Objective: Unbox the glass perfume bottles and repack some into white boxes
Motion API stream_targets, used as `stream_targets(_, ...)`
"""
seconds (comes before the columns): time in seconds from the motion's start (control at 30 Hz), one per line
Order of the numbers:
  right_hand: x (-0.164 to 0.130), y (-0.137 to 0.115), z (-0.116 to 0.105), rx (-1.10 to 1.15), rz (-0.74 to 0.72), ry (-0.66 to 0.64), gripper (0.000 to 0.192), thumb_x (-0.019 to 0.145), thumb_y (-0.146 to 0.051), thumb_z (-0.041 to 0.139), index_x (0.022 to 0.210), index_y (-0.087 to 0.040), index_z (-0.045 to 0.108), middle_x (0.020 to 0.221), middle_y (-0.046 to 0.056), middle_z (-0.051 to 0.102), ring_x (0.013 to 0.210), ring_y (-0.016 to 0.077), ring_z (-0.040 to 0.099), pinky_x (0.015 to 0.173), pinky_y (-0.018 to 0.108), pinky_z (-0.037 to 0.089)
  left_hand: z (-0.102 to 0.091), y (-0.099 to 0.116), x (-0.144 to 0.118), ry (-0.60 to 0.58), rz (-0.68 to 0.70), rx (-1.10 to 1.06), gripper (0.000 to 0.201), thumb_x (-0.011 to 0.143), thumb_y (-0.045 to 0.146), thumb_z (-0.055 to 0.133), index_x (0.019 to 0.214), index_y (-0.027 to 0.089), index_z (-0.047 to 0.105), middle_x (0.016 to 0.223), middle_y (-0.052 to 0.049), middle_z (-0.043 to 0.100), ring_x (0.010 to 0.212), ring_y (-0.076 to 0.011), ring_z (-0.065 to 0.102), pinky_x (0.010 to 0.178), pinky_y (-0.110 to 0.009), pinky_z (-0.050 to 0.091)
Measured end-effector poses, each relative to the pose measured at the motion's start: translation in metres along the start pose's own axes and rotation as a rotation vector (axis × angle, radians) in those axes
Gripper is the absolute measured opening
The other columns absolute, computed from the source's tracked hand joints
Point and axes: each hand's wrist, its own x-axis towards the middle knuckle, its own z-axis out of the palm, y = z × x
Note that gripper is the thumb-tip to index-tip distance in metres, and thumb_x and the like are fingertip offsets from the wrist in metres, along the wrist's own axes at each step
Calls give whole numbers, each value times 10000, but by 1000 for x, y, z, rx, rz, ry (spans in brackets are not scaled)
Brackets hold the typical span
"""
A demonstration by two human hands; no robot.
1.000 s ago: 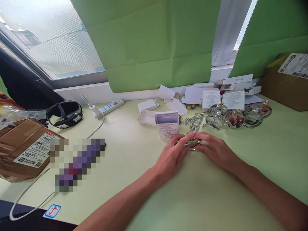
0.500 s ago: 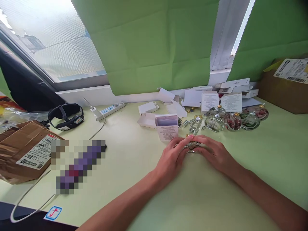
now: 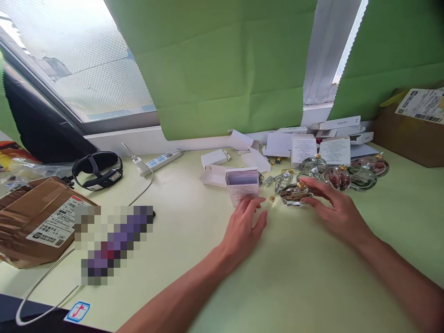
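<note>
Under both hands lies the pale green counter (image 3: 312,277). Far to the left of the left hand (image 3: 243,229) sits a brown cardboard parcel (image 3: 34,217) with a printed label. Just beyond the left hand's fingertips stands an open white box (image 3: 242,184). Behind the right hand (image 3: 338,210) lies a row of round glass bottles (image 3: 360,173), backed by flattened white cartons (image 3: 305,143). Left hand: open, fingers spread, palm down, holding nothing. Right hand: fingers loosely curled, thumb and fingertips touching a small glass bottle (image 3: 293,195) with a gold cap, which rests on the counter between the two hands.
</note>
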Motion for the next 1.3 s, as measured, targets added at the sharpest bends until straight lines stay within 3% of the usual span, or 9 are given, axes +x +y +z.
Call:
stream_targets(0.17, 2, 1, -6, 0, 1, -5, 445, 910, -385, 573, 1348, -392, 490, 1377, -9, 568, 1191, 262, 589, 1015, 482, 490, 0, -2, 2, -157, 93, 82, 369, 922, 229, 478, 1288, 211, 521, 1236, -94, 577, 1185, -243, 482, 1026, -451, 443)
stream_targets(0.5, -2, -9, 5, -12, -129, -183, 465, 962, -270, 470, 1410, -383, 418, 1356, 25, 564, 1236, 230, 559, 973, 399, 517, 2, -12, 5, -33, 38, 168, 352, 919, 234, 470, 1268, 216, 518, 1201, -105, 591, 1155, -272, 516, 994, -515, 462)
stream_targets(0.67, -2, -9, 7, 15, -179, -236, 454, 954, -273, 482, 1395, -372, 439, 1341, 15, 577, 1197, 227, 586, 976, 388, 513, -21, 17, 23, -20, 204, 259, 297, 968, 209, 381, 1215, 166, 540, 1160, -105, 620, 1080, -231, 558, 910, -410, 504)
stream_targets(0.73, -2, -8, 9, 35, -188, -252, 449, 953, -274, 476, 1392, -367, 446, 1321, 23, 589, 1153, 229, 611, 945, 389, 531, -40, 37, 43, -63, 321, 360, 273, 971, 203, 373, 1135, 160, 587, 1045, -94, 650, 996, -223, 570, 880, -400, 492)
stream_targets(0.83, -3, -8, 11, 57, -172, -266, 437, 960, -263, 454, 1387, -356, 454, 1308, 40, 589, 1138, 230, 614, 913, 387, 546, -63, 62, 86, -65, 360, 558, 238, 945, 180, 425, 1067, 163, 629, 995, -91, 658, 1001, -246, 564, 910, -442, 444)
stream_targets(0.9, -3, -9, 13, 55, -156, -273, 429, 965, -267, 448, 1386, -350, 457, 1304, 46, 587, 1152, 230, 605, 913, 384, 544, -66, 70, 116, -154, 335, 686, 205, 910, 161, 485, 1022, 146, 656, 1004, -109, 660, 1047, -282, 556, 931, -480, 417)
stream_targets(1.07, -4, -16, 15, 88, -180, -317, 413, 978, -259, 421, 1379, -355, 453, 1349, 39, 552, 1197, 203, 576, 971, 357, 508, -42, 64, 167, -626, 70, 800, 236, 748, 58, 646, 966, 138, 687, 1061, -142, 674, 1055, -300, 600, 967, -503, 415)
stream_targets(1.17, -6, -21, 15, 87, -161, -358, 434, 985, -275, 411, 1407, -373, 411, 1346, 33, 547, 1184, 195, 583, 968, 353, 507, -33, 57, 187, -705, -6, 791, 400, 700, 38, 662, 1071, 187, 675, 1160, -142, 659, 1024, -295, 621, 883, -475, 485)
stream_targets(1.3, -7, -26, 16, 86, -100, -374, 463, 984, -326, 421, 1436, -408, 363, 1297, 27, 574, 1118, 202, 616, 941, 369, 519, -22, 55, 216, -765, 30, 768, 432, 779, 104, 597, 1193, 222, 632, 1256, -132, 622, 1063, -265, 611, 900, -425, 495)
